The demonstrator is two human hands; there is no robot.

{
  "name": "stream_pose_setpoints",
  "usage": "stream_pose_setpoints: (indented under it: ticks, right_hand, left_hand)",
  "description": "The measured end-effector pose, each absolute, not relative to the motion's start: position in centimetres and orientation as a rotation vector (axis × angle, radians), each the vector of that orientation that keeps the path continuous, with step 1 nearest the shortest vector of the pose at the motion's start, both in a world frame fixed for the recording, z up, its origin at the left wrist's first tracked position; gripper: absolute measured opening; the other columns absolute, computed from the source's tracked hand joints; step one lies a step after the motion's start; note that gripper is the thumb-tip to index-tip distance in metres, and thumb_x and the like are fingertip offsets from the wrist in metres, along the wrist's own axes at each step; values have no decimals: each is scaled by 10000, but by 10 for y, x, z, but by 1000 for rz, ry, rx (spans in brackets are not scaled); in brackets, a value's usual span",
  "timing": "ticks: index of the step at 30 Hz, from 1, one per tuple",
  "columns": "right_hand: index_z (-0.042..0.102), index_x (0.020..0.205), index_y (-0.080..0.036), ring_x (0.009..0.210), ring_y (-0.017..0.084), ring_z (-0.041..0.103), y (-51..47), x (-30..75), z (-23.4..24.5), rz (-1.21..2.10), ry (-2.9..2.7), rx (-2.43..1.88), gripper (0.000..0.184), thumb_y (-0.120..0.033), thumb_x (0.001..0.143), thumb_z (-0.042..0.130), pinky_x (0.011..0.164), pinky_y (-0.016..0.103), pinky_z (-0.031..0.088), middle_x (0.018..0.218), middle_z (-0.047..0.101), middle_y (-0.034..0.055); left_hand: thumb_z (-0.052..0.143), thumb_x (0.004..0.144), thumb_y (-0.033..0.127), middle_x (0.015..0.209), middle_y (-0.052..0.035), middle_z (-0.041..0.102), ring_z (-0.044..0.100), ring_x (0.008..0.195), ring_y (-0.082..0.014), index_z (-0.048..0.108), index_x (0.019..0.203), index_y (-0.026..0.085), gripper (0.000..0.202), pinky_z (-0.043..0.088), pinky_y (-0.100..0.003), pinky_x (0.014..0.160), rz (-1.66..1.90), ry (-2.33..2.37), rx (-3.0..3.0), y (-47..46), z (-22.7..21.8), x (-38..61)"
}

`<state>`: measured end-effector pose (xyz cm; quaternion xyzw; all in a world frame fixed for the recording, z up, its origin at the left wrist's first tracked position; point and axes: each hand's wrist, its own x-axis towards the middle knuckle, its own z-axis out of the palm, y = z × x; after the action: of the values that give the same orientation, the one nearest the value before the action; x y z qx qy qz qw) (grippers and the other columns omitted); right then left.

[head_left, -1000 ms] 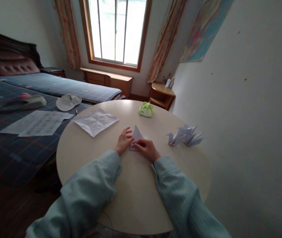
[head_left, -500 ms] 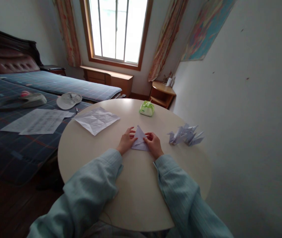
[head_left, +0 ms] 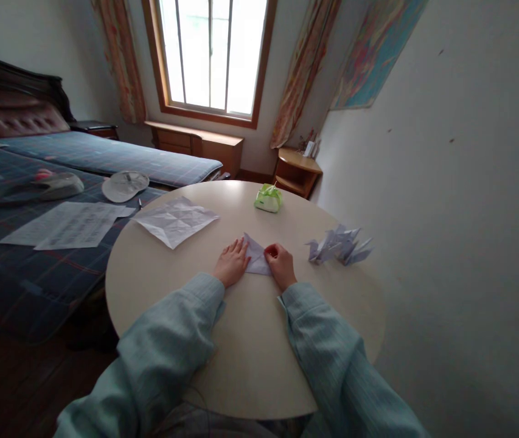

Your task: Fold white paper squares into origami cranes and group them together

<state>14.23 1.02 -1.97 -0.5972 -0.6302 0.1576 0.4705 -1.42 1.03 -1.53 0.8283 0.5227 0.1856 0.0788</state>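
Note:
A folded sheet of white paper (head_left: pixel 255 258) lies on the round table between my hands. My left hand (head_left: pixel 232 263) rests flat on the paper's left side, fingers stretched out and pointing away from me. On the right edge of the paper, my right hand (head_left: pixel 280 264) is closed in a pinch, its fingertips gripping the fold. Part of the paper is hidden under both hands. Several folded paper cranes (head_left: pixel 339 244) stand close together to the right of my right hand.
The round cream table (head_left: pixel 250 340) carries a creased paper sheet (head_left: pixel 174 220) at left and a green tissue pack (head_left: pixel 268 198) at the back. A bed (head_left: pixel 81 267) adjoins on the left, with printed sheets (head_left: pixel 72 224) and a white cap (head_left: pixel 125 185) on it.
My left hand has gone from holding the paper's edge with its fingertips to lying flat on it. My right hand's fingers have curled into a tighter pinch at the right edge.

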Motion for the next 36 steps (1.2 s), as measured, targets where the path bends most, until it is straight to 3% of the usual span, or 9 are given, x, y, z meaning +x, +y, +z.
stream_pose_setpoints:
  ticks: [7, 12, 15, 19, 21, 23, 27, 30, 36]
  right_hand:
    - [631, 706, -193, 788, 170, 528, 8, 139, -17, 175, -1734, -1497, 172, -90, 676, 496, 785, 329, 402, 790, 609, 52]
    - [642, 709, -193, 758, 161, 552, 6, 138, -15, 225, -1763, -1491, 137, -138, 700, 517, 748, 313, 426, 762, 638, 41]
    - [635, 696, -193, 688, 139, 569, 4, 137, -11, 335, -1769, -1421, 104, -201, 706, 532, 679, 278, 446, 723, 644, 22]
    - [620, 709, -184, 616, 113, 570, 0, 133, -8, 501, -1770, -1313, 94, -227, 688, 539, 631, 247, 452, 683, 642, -1]
    - [611, 707, -178, 621, 113, 569, -1, 132, -7, 536, -1766, -1281, 93, -231, 675, 543, 640, 248, 451, 676, 639, -1]
    - [599, 693, -174, 628, 117, 566, -1, 132, -7, 541, -1741, -1276, 89, -236, 665, 541, 647, 254, 448, 667, 632, 2]
    - [555, 653, -175, 622, 127, 548, 0, 134, -6, 529, -1633, -1306, 78, -252, 645, 544, 652, 269, 445, 647, 610, 8]
    - [541, 716, -175, 633, 132, 553, -2, 134, -4, 617, -1555, -1258, 121, -282, 660, 527, 646, 266, 447, 667, 603, 14]
    - [561, 806, -168, 620, 120, 537, -4, 132, -2, 834, -1584, -1188, 287, -421, 670, 550, 580, 232, 417, 682, 594, 7]
  left_hand:
    - [322, 843, 294, 1400, -125, 257, 238, 1288, -239, 345, 1285, 124, 473, 209, -408, 1042, 498, 1535, 2457, 8, -10, -14]
    - [405, 809, 304, 1376, -159, 299, 264, 1275, -248, 360, 1263, 104, 499, 214, -406, 1036, 644, 1550, 2395, 9, -12, -14]
    - [478, 769, 303, 1320, -178, 383, 354, 1222, -245, 343, 1262, 90, 554, 270, -382, 1009, 865, 1510, 2255, 14, -14, -13]
    - [461, 769, 222, 1110, -159, 565, 556, 976, -193, 383, 1221, 89, 478, 410, -316, 856, 1179, 1457, 1742, 26, -12, -16]
    - [481, 754, 236, 958, -121, 622, 590, 831, -165, 454, 1142, 94, 414, 442, -287, 758, 1301, 1338, 1480, 32, -12, -20]
    - [538, 712, 308, 799, -73, 629, 581, 729, -146, 560, 939, 102, 307, 441, -260, 679, 1358, 1185, 1305, 37, -13, -24]
    - [680, 527, 426, 584, 18, 545, 488, 552, -85, 572, 640, 125, 339, 394, -225, 582, 1370, 980, 1091, 39, -12, -30]
    - [718, 468, 411, 573, 24, 539, 468, 547, -71, 579, 612, 124, 350, 365, -211, 568, 1341, 920, 1037, 35, -7, -32]
    - [711, 495, 353, 600, 19, 543, 470, 581, -76, 605, 651, 130, 292, 360, -209, 581, 1333, 927, 971, 28, 2, -33]
